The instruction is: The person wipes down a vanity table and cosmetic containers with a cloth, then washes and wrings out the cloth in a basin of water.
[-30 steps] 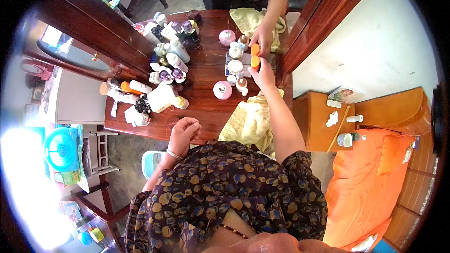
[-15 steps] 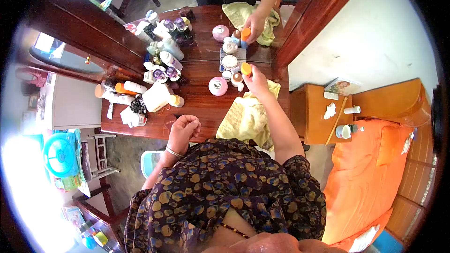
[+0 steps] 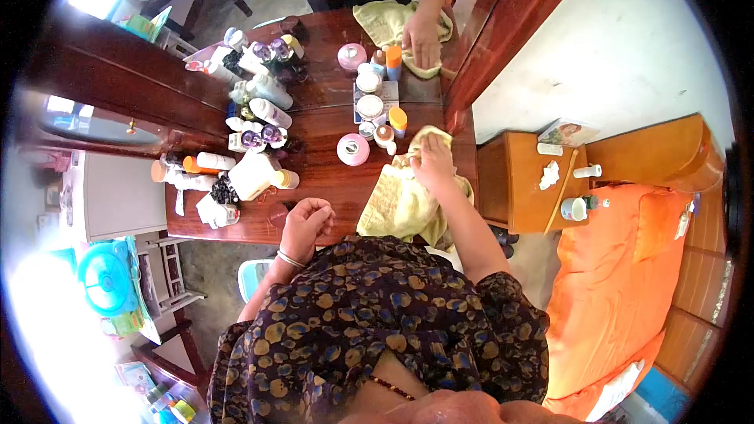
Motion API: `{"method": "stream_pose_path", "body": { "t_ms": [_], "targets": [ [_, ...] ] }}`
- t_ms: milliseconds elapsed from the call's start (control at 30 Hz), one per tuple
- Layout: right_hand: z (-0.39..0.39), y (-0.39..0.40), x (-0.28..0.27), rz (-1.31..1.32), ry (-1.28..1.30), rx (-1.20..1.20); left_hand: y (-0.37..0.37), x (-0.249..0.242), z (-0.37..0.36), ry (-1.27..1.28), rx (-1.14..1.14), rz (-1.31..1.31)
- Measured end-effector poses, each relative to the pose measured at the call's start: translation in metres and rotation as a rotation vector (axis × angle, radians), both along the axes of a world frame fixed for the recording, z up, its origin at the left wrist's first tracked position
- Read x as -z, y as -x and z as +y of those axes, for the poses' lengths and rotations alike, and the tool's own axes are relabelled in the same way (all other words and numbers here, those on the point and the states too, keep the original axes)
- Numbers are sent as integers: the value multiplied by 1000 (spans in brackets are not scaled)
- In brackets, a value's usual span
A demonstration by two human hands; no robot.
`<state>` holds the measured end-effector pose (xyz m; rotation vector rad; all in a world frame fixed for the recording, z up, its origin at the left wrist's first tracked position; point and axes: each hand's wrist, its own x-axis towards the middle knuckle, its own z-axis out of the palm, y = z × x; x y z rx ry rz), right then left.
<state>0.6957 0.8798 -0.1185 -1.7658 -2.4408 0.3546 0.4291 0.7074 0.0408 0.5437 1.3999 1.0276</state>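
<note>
My right hand (image 3: 433, 163) rests on a crumpled yellow towel (image 3: 397, 200) at the right of the dressing table, fingers stretched over the cloth. Just beyond it stands a bottle with an orange-yellow cap (image 3: 398, 118), apart from my fingers. Beside that bottle are a small brown-and-white bottle (image 3: 384, 137), a round pink container (image 3: 353, 150) and a white-lidded jar (image 3: 369, 107). Over the table's front edge hovers my left hand (image 3: 306, 224), its fingers curled in toward the thumb with nothing visible in them. A bangle circles the left wrist.
A mirror (image 3: 322, 86) behind the table reflects the bottles and both hands. Bottles with purple caps (image 3: 263, 137) and a white box (image 3: 253, 174) crowd the table's left side. To the right are a wooden cabinet (image 3: 510, 204) and an orange-covered bed (image 3: 609, 283).
My right hand has let go of the orange-capped bottle, which now stands by the small bottles, and has moved back onto the towel. The left hand stays curled at the table edge.
</note>
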Motion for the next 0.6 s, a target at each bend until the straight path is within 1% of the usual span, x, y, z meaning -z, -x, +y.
{"method": "stream_pose_path", "body": {
  "t_ms": [33, 67, 133, 233, 333, 367, 467, 567, 600],
  "targets": [
    [7, 1, -10, 34, 49, -65, 2, 4, 1, 14, 14, -7],
    [19, 2, -2, 47, 84, -115, 2, 7, 4, 26, 26, -15],
    [43, 2, 14, 66, 20, -204, -1, 8, 8, 62, 36, -30],
    [77, 4, 1, 108, 103, -291, -3, 6, 11, 89, 42, -22],
    [101, 5, -6, 79, 190, -348, -1, 10, 13, 94, 18, -13],
    [103, 7, -7, 69, 217, -325, -2, 11, 14, 94, 2, -8],
    [90, 13, -19, -11, 176, -238, -7, 8, 16, 93, -12, 6],
    [79, 30, -7, -112, 77, -2, -13, 2, 23, 68, -40, 23],
    [79, 32, -7, -151, 177, 53, -14, 1, 25, 57, -52, 29]
  ]
}}
